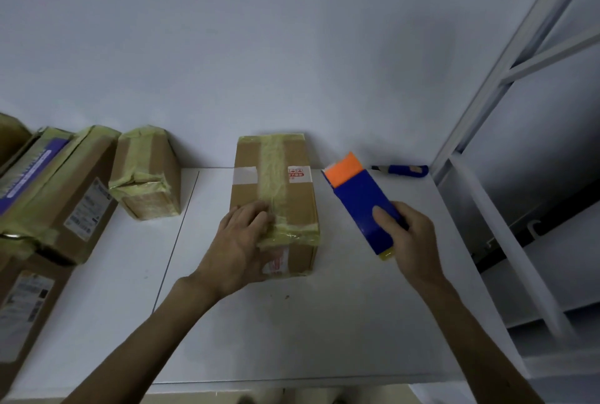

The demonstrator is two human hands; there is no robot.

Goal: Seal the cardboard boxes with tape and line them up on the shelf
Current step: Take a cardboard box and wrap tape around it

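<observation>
Our left hand (246,241) lies nearest, fingers flat and spread over the near end of the oblong brown cardboard box (248,190). It presses where the yellowish tape strip (274,173) along the top meets a crosswise band at the near edge. We judge the flat hand is there to rub the tape down and to stop the box sliding on the white surface (292,322).

Just right of that hand, and apart from the box, our right hand (414,241) grips the blue tape dispenser with an orange front (360,205). The thumb lies on its upper face and the fingers curl beneath. The dispenser is tilted with its orange end pointing away from us, and a bit of yellow roll shows at its heel. We cannot tell whether it touches the surface. Held off to the side like this, it looks to us done with this strip and ready for another.

Beyond the right hand a blue utility knife (406,170) lies near the wall. Farther right stand the white metal shelf uprights (487,95), where the boxes should go. Left of the left hand, well apart, sits a small cardboard box wrapped in yellowish tape (146,173). Farther left again lie larger taped cardboard boxes with labels (74,195). Between the box under our left hand and the shelf, only the dispenser and the knife could get in the way.
</observation>
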